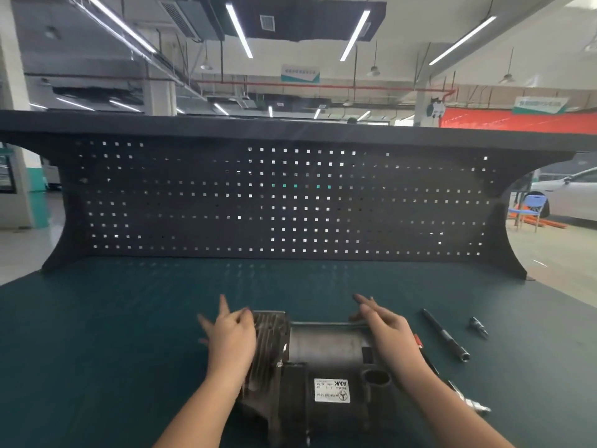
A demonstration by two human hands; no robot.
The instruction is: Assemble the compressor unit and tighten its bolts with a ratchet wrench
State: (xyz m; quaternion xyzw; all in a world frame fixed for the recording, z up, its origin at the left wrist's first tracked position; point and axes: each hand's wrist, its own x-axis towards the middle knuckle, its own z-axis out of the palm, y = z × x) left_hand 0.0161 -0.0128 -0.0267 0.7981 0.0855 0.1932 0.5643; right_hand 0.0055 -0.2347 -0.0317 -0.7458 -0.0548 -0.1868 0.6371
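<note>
Compressor unit (323, 360) mid-bench — open hands flanking

The grey compressor unit (323, 367) lies on its side on the green bench (113, 318) (finned end left, white label up).

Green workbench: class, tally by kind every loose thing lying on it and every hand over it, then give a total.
Compressor unit: 1
Long black extension bar: 1
Small socket bit: 1
Metal tool end near the right edge, partly hidden by the arm: 1
Hands, left hand and right hand: 2
Total: 6
</note>
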